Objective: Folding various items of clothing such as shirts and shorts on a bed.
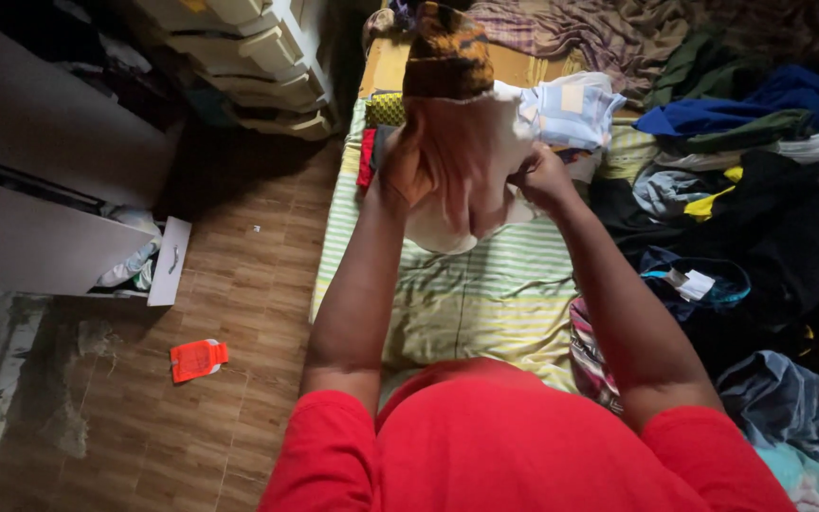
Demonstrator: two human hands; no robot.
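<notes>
Pale pinkish cloth (466, 175), a soft garment with a dark orange-and-black patterned piece (445, 52) at its top, hangs lifted above the bed (466, 303), between the person's two raised hands. The left hand (405, 171) grips its left edge, fingers (416, 180) curled tight into the fabric. The right hand (542, 175) pinches the right edge, its fingers closed on a fold. The lower part of the cloth droops down to just over the green-and-white striped sheet.

Just behind the cloth sits a folded stack of light blue and white clothes (571, 109), with a small pale yellow square patch or label on top. Left of the cloth, at the bed's edge, lie a red folded piece (366, 156) and a yellow-green patterned one (386, 109). To the right, a loose heap of dark clothes (751, 237) covers the bed; a white rectangular tag (692, 283) shows on a dark garment with a teal rim, and a blue garment (770, 100) lies further back.

On the wood-pattern floor (239, 284), well apart from the bed, lies a small orange flat package (198, 359) with a white end. A white cabinet (59, 218) stands at left, its door ajar. The person wears a red top (514, 446).
</notes>
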